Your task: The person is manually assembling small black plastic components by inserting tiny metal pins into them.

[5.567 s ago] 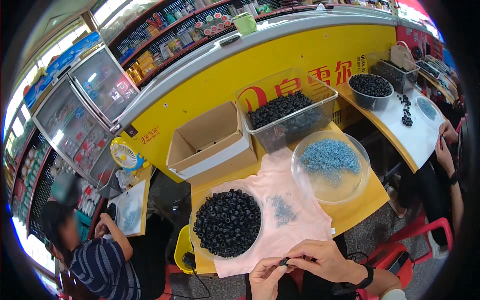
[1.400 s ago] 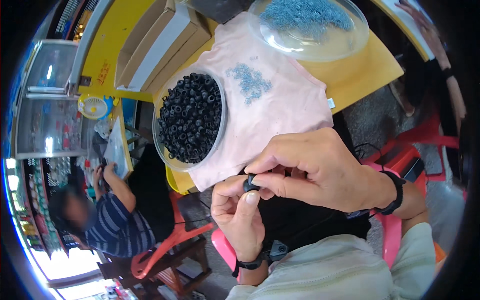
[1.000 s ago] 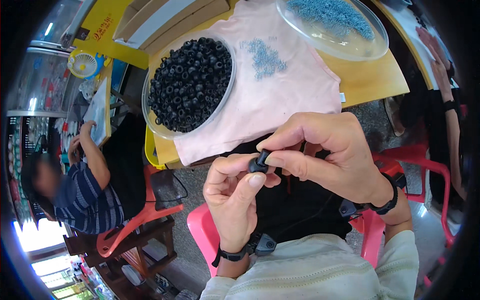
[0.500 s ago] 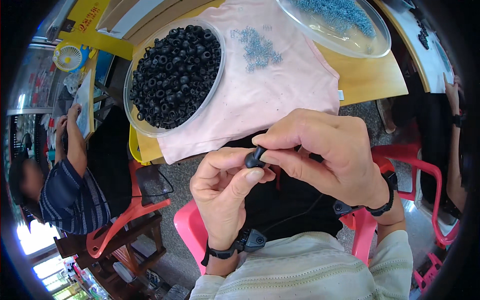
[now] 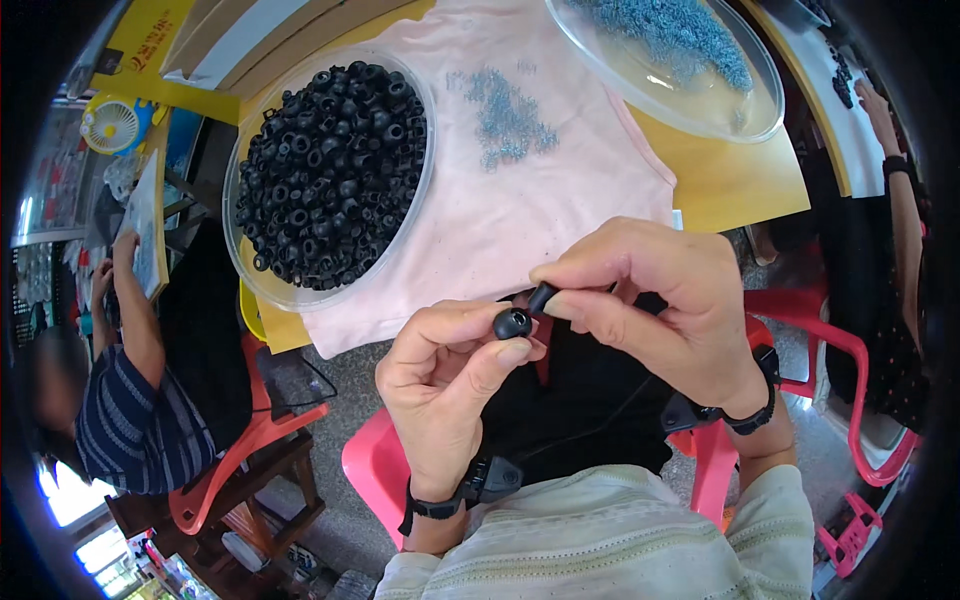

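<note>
My left hand point(image 5: 445, 375) pinches a black, ball-shaped cord-lock body point(image 5: 512, 322) between thumb and fingertips, its opening facing up. Just right of it, a small black cylindrical cord-lock plunger point(image 5: 541, 297) is gripped by the thumb and forefinger of my right hand point(image 5: 660, 310). A narrow gap separates the two pieces. Both hands are over my lap, at the near edge of a pink cloth point(image 5: 590, 190). On the cloth lies a loose scatter of tiny bluish metal springs point(image 5: 505, 120).
A clear round tub point(image 5: 428, 165) heaped with black cord-lock parts stands left on the cloth. Another clear tub point(image 5: 660, 105) holds more springs at the far right. A cardboard box point(image 5: 240, 50) is at the back left. Co-workers sit either side, by red chairs point(image 5: 250, 420).
The plunger, earlier at the mouth of the ball-shaped body, is now apart from it, moved right and up with my right hand. The view has shifted slightly.
</note>
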Demonstrator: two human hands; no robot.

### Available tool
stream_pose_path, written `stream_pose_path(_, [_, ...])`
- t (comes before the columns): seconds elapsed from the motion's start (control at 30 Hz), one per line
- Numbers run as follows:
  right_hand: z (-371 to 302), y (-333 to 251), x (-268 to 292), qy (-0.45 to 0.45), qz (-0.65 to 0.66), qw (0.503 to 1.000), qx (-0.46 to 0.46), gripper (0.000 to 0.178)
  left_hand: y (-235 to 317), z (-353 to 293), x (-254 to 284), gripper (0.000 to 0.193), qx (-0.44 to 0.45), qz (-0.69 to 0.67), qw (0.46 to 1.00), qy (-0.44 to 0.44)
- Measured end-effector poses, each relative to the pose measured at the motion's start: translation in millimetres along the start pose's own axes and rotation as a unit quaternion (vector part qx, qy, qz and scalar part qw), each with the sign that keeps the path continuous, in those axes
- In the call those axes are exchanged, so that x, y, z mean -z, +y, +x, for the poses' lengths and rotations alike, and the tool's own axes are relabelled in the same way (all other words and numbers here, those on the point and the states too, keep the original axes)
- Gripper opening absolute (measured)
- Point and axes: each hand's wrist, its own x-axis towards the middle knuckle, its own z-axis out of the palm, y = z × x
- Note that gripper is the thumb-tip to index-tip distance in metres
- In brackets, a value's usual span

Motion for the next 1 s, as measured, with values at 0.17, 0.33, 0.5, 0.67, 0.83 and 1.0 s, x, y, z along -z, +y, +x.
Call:
stream_pose_path(0.17, [1.8,8.2,-3.5,-0.002,-0.039,0.998,0.040,0.017,-3.0,5.6,-4.0,0.023,0.012,-0.032,0.999,-0.006])
stream_pose_path(0.33, [2.8,10.5,-10.0,0.036,-0.085,0.992,0.087,0.013,-7.0,7.1,0.0,0.023,0.002,0.022,1.000,-0.009])
stream_pose_path(0.5, [3.4,9.7,-11.1,0.027,-0.082,0.992,0.094,0.012,-5.5,8.6,1.4,0.019,0.044,-0.071,0.996,-0.015])
stream_pose_path(0.67, [5.3,11.9,-9.9,0.018,-0.083,0.991,0.107,0.016,-7.6,9.8,1.4,0.016,0.086,-0.133,0.987,-0.014])
stream_pose_path(0.83, [3.5,4.2,-11.9,0.026,-0.132,0.987,0.091,0.026,-9.7,11.3,-0.7,0.015,0.120,-0.193,0.974,-0.012])
stream_pose_path(1.0, [3.8,13.4,-13.4,0.054,-0.204,0.967,0.145,0.031,-8.8,10.6,-3.4,0.015,0.194,-0.263,0.945,-0.020])
